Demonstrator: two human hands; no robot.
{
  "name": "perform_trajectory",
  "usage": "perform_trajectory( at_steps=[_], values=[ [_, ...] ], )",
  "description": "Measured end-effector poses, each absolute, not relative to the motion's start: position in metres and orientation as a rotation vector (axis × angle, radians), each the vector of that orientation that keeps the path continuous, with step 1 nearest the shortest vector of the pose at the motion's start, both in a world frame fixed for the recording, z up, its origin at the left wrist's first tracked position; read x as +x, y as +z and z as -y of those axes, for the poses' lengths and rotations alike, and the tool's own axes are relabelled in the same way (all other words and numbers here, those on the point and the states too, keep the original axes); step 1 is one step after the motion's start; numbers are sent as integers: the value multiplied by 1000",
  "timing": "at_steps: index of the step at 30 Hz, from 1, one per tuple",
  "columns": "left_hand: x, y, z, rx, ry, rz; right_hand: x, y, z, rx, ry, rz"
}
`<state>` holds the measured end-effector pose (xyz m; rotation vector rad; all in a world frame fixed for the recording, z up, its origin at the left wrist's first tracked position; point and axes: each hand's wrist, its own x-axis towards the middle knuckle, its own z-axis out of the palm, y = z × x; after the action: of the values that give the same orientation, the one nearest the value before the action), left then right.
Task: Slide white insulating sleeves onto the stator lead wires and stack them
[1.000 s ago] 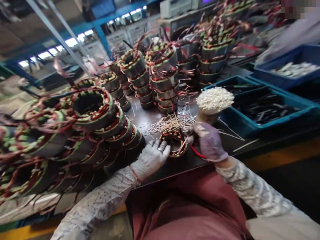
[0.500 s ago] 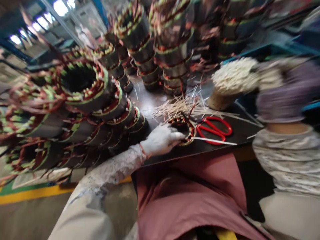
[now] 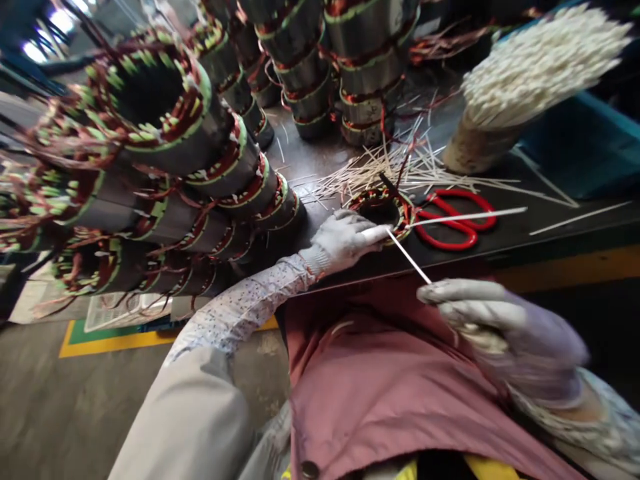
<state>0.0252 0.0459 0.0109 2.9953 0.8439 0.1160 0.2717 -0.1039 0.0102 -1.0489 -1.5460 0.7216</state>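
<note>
At the table's front edge stands a small motor stator (image 3: pixel 381 208), ringed with copper windings and green insulation. My left hand (image 3: pixel 347 241), in a white glove, is closed on its near left rim. My right hand (image 3: pixel 477 320), in a white and purple glove, pinches a thin white stick (image 3: pixel 411 259). The stick's far end meets my left fingertips at the stator. Another thin white stick (image 3: pixel 475 216) juts right from the rim, passing over red-handled scissors (image 3: pixel 453 243), whose blades are partly hidden behind the stator.
Stacked stators (image 3: pixel 197 153) fill the left, with more stacks (image 3: pixel 373 67) behind. Loose white sticks (image 3: pixel 380 163) lie scattered beyond the small stator. A thick upright bundle of white sticks (image 3: pixel 530 80) stands at the right, near a blue bin (image 3: pixel 595 147).
My right hand has moved from beside the stick bundle down and left, now holding one stick near the stator. My left hand stays on the stator. The view has shifted.
</note>
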Motion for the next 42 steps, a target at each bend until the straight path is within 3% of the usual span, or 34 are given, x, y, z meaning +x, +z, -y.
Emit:
perform_trajectory(
  at_steps=[17, 25, 34, 42],
  values=[
    [38, 21, -55, 2834, 102, -957, 245, -31, 117, -1056, 764, 1510],
    [39, 8, -39, 2473, 541, -1241, 212, -43, 52, -1069, 651, 1466],
    [41, -8, -37, 2607, 726, -986, 221, -2, 58, -1268, 466, 1517],
    [38, -16, -44, 2614, 885, -847, 220, -28, 26, -1364, 195, 1736]
  ],
)
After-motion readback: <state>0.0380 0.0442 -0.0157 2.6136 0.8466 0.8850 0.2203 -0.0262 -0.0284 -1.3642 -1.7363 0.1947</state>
